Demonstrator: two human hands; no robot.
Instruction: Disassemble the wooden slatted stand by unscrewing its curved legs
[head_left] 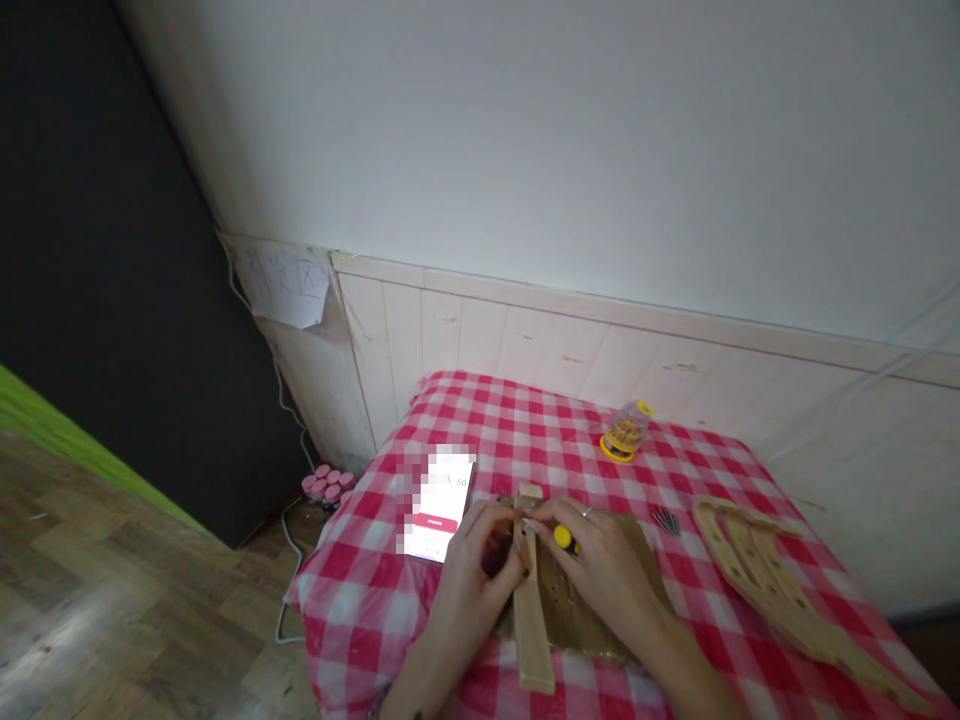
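Observation:
A pale wooden strip [532, 630] lies lengthwise over a brown board [592, 620] on the table. My left hand [480, 555] is at the strip's left side, its fingers closed on it near the far end. My right hand [600, 550] comes from the other side, wearing a ring. Its thumb and index finger pinch at the strip's top face, where something tiny is too small to make out. A screwdriver's yellow-and-black handle [565, 540] shows under the right hand, apparently tucked in its palm; its shaft is hidden.
A lit phone [435, 505] lies left of my hands. Dark screws or bits [665, 520] lie to the right, beside curved wooden pieces [780, 590]. Further back stands a clear bit case with yellow ends [626, 432]. A checked cloth [375, 600] covers the table, against the wall.

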